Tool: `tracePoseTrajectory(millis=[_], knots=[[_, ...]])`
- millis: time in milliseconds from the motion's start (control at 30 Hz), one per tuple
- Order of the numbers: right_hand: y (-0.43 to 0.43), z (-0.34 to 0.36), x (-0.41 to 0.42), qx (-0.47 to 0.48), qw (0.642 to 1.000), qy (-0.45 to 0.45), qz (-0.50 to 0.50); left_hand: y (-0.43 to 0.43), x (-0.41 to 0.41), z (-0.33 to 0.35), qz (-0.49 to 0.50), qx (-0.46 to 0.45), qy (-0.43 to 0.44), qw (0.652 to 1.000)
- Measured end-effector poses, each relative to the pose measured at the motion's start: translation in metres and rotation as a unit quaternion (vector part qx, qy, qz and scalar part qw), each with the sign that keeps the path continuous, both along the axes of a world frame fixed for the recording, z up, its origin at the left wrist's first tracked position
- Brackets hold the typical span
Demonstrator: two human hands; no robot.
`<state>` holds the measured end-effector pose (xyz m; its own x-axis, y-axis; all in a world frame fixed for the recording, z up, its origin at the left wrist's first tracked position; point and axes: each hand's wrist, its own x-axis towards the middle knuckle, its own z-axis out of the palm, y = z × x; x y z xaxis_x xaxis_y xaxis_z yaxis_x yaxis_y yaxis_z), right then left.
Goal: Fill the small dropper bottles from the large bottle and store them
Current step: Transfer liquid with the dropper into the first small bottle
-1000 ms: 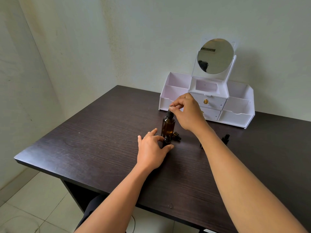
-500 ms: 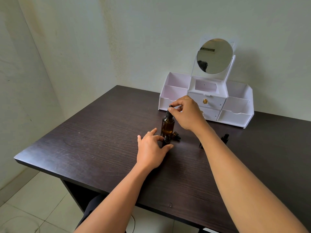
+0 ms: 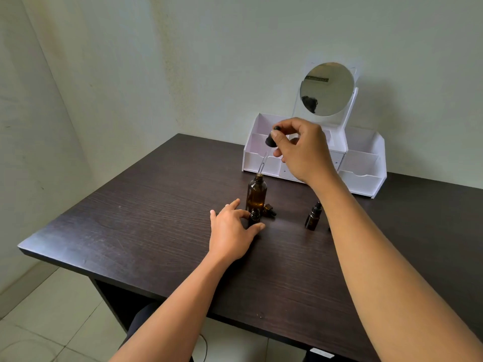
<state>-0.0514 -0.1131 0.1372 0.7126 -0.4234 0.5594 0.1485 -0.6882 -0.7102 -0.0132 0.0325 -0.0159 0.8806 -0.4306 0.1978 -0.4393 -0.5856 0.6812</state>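
Left hand (image 3: 230, 231): rested on the tabletop (image 3: 156, 218); thumb and fingers (image 3: 241, 214) curled round the small dropper bottle (image 3: 254, 218), judged to steady it for filling.
Large bottle (image 3: 256, 193): stood uncapped just behind, partly filled.
Right hand (image 3: 300, 150): dropper (image 3: 270, 141) bulb pinched; glass tip held over the large bottle's neck.
Organizer (image 3: 366, 178): at rear, judged to be for storage.

We record two hands, the left hand (image 3: 232, 231) and the right hand (image 3: 300, 150). Large bottle (image 3: 256, 192): one, just beyond the left fingers. Dropper (image 3: 270, 141): one, pinched in the right hand. Small dropper bottles in view: three.
- The held bottle (image 3: 254, 218), between the left thumb and fingers.
- The toppled bottle (image 3: 269, 210), just beyond it.
- The capped bottle (image 3: 313, 218), beside the right forearm.

White organizer (image 3: 366, 178): one, behind the right hand. Round mirror (image 3: 326, 88): one, above that hand. Table (image 3: 130, 218): one.
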Motion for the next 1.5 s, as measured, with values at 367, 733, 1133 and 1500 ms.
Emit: tracePoseTrajectory(millis=[367, 733, 1133, 1500], knots=[[0.014, 0.017, -0.03, -0.001, 0.998, -0.053, 0.029, 0.0, 0.002, -0.001, -0.003, 0.0, 0.001, 1.0], [0.02, -0.027, -0.039, 0.032, 0.999, -0.021, 0.014, -0.001, 0.004, -0.001, -0.003, 0.007, -0.002, 1.0], [0.022, -0.045, -0.033, 0.029, 0.999, 0.012, 0.019, -0.002, 0.004, -0.004, -0.002, 0.006, -0.012, 1.0], [0.021, -0.048, -0.031, 0.02, 0.999, 0.03, 0.019, -0.001, 0.004, -0.003, -0.007, 0.006, -0.013, 1.0]])
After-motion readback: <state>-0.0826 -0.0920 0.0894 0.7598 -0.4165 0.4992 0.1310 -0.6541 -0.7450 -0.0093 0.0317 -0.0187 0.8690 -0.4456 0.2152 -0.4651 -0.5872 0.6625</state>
